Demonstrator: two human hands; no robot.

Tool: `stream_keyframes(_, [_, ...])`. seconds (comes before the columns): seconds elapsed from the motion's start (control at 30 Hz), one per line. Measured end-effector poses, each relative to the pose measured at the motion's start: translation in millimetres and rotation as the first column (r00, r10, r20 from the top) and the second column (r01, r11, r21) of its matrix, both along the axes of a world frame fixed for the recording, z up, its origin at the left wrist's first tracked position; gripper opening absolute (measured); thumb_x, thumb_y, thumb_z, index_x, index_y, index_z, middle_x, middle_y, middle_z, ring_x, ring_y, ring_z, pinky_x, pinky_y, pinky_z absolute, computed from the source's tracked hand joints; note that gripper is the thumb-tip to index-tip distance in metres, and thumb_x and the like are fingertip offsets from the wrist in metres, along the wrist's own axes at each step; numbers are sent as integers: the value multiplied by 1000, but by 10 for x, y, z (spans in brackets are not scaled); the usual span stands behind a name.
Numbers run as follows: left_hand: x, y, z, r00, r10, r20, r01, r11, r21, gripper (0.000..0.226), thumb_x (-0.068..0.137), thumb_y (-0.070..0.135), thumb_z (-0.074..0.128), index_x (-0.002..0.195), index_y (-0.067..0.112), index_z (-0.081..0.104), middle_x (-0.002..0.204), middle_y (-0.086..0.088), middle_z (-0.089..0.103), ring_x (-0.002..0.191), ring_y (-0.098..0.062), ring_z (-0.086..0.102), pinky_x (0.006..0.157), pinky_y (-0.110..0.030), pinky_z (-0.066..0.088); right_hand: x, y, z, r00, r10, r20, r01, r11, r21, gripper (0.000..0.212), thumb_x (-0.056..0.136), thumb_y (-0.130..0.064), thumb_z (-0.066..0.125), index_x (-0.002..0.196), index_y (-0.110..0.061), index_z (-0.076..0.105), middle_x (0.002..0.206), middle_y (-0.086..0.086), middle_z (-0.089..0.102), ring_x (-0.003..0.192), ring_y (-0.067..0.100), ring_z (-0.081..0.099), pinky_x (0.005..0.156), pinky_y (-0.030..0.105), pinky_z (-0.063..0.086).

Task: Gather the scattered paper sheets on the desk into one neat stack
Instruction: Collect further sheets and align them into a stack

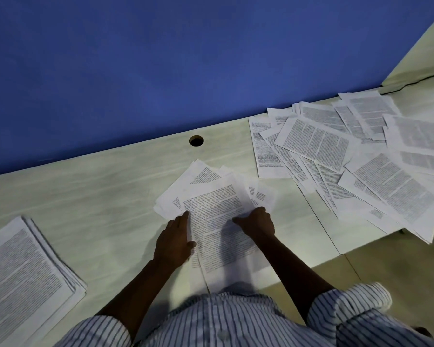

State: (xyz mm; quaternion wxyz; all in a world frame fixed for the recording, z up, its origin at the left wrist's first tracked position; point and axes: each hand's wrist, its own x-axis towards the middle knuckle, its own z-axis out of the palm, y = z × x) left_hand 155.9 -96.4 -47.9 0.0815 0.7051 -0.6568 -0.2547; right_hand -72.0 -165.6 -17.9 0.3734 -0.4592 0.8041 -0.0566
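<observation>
We see the pale table running from 8 to 2 o'clock beneath a blue wall. At 2 o'clock the scattered sheets overlap, some hanging over the table's near edge, their print too blurred to read. At 8 o'clock a squared stack is cut off by the frame. At centre lies a fanned bundle. The left grip presses straight fingers along its left edge, and the right grip curls on its right edge, thumb on top. A round cable hole sits at 12 o'clock.
</observation>
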Motion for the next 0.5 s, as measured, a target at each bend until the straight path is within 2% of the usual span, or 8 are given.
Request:
stream_keyframes(0.1, [18,9,23,999,-33,9,33,999,1,93,82,36,77,155,14,25,147,-4,46,133,-25,44,102,-41,45,-11,-17,-4,997,-36,74,34,999,20,84,67,-56,83,123,0,56,124,14,65,115,31,62,91,35,54])
stream_keyframes(0.23, [92,58,30,996,-92,-2,92,996,5,94,80,43,78,153,14,27,144,-4,49,129,-24,47,98,-39,48,67,127,-18,989,-59,137,53,997,48,67,73,-55,81,109,-1,67,110,13,70,101,29,67,73,29,49])
stream_keyframes(0.33, [144,146,7,993,-120,-20,120,992,23,94,83,43,75,155,15,23,149,-5,44,133,-25,44,103,-40,46,167,320,-7,1000,23,12,-23,999,35,71,72,-68,71,105,-5,69,110,13,69,106,32,65,84,35,54])
stream_keyframes(0.4, [170,214,-5,992,-126,-26,126,992,30,93,84,43,74,156,15,21,152,-6,41,135,-26,42,106,-41,44,219,485,52,996,38,-77,-36,999,25,76,72,-69,69,117,-8,63,121,14,59,119,35,55,95,42,51])
stream_keyframes(0.5, [201,283,-20,989,-147,-31,148,988,37,95,85,39,74,157,16,18,156,-6,37,138,-27,40,108,-41,43,219,716,106,984,-9,-176,6,1000,-16,85,71,-65,75,129,-8,49,129,13,46,127,36,43,98,49,44])
